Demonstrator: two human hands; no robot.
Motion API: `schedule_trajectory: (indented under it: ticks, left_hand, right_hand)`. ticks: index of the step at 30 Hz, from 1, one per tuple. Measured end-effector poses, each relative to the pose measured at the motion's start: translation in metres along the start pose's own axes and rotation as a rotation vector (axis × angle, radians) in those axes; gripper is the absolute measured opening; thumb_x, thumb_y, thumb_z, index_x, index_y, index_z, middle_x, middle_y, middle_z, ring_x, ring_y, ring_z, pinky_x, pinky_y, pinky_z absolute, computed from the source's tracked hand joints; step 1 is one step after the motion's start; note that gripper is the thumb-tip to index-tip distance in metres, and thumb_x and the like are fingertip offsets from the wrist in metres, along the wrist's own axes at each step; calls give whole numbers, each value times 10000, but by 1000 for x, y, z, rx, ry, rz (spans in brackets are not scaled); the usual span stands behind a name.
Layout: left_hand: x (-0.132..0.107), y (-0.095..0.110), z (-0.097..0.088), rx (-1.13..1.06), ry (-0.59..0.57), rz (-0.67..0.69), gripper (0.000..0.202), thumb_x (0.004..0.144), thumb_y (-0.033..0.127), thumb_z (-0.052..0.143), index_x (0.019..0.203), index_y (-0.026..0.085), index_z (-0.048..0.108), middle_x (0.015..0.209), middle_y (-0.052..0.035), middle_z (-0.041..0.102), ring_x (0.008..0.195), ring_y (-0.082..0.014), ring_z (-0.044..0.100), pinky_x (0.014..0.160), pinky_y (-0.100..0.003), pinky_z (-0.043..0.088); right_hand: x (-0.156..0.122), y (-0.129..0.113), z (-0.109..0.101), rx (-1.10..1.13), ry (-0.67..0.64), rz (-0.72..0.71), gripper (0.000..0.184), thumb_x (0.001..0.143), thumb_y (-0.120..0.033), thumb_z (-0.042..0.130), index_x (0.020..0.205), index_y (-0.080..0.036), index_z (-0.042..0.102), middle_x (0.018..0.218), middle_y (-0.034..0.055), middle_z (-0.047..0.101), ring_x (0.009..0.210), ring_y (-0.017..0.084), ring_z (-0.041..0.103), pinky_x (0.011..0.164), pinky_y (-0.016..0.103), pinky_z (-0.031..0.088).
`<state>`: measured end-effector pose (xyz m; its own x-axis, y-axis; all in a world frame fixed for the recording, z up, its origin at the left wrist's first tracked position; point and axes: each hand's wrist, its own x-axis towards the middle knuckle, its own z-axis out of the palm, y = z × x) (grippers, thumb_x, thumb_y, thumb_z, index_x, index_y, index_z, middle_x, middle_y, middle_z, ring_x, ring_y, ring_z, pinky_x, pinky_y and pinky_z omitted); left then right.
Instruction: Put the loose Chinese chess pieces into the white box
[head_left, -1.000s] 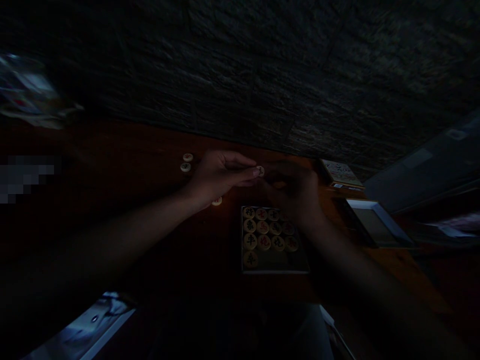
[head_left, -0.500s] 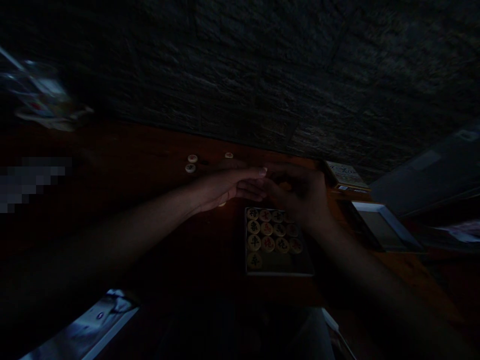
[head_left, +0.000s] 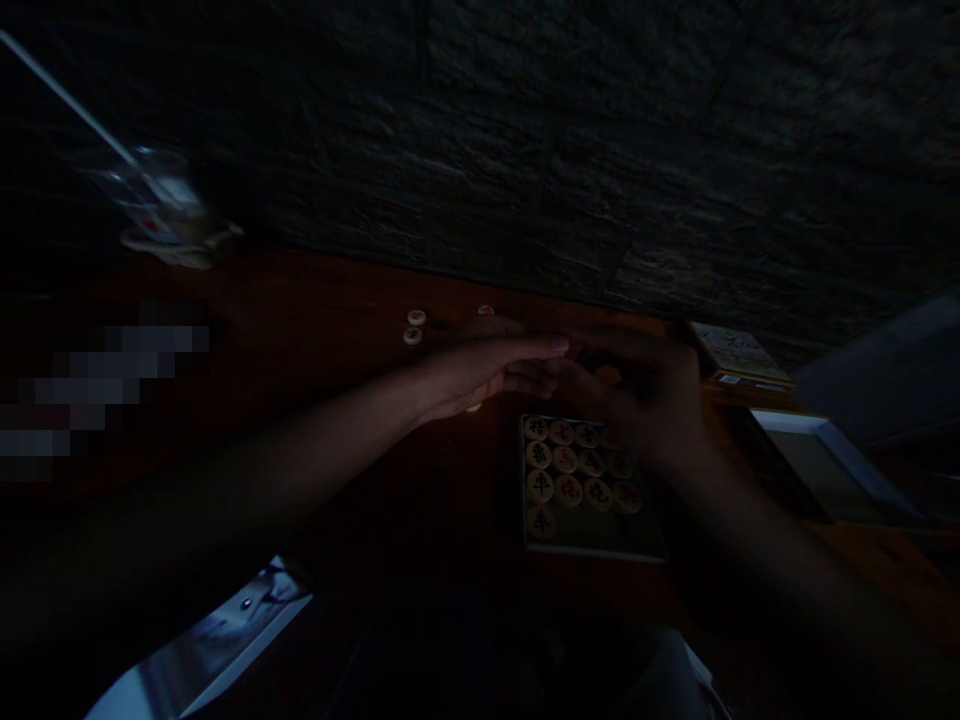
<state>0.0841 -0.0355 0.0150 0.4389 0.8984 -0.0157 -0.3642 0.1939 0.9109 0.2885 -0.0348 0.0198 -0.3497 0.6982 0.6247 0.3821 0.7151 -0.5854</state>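
We are bringing both hands together just above the far edge of the tray (head_left: 592, 548), which is lying on the wooden table (head_left: 315, 320). The xiangqi pieces (head_left: 568, 489) are sitting in rows in its far part. Our left hand (head_left: 480, 375) is reaching across flat and open, fingers stretched out and holding nothing we can see. Our right hand (head_left: 652, 400) is curling over the tray's far right corner. It is too dark to tell whether it is gripping a disc.

In our judgement, the handover is going best low over the tray, so a dropped disc is landing inside it.

Loose pieces (head_left: 413, 336) are lying beyond the left wrist, and one more (head_left: 472, 407) is peeking out under that hand. A glass with a straw (head_left: 161, 195) is standing far left, well apart. A framed lid (head_left: 832, 465) and a printed box (head_left: 739, 352) are crowding the right side.
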Motion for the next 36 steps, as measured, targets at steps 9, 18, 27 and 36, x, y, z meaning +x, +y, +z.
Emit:
schedule_trajectory:
  ticks: [9,18,27,36]
  left_hand:
    - [3,-3,-4,-11,-20,-37,205,900,296,857,967,111,800,891,-90,814,755,-149,762,789,-295,615]
    - [0,1,1,-14,35,-63,189,942,289,806,922,101,796,858,-97,811,723,-161,765,755,-302,629]
    - [-1,1,-1,20,46,-48,130,902,215,834,945,96,801,883,-111,816,777,-171,772,802,-308,619]
    - [-1,1,-1,27,18,-30,221,859,296,887,936,105,806,897,-112,818,791,-181,772,791,-303,628]
  right_hand:
    - [0,-1,-2,-48,-1,-33,237,877,-244,829,1113,-257,852,837,15,815,678,181,725,639,308,587]
    - [0,1,-2,-54,1,-42,231,872,-288,847,1098,-239,856,835,19,822,669,170,721,633,284,579]
    - [-1,5,0,7,-31,7,288,887,-325,834,1168,-260,842,878,20,828,648,153,696,597,275,564]
    - [0,3,-2,-9,-28,-38,324,901,-347,824,1213,-258,833,871,14,818,645,142,682,617,262,559]
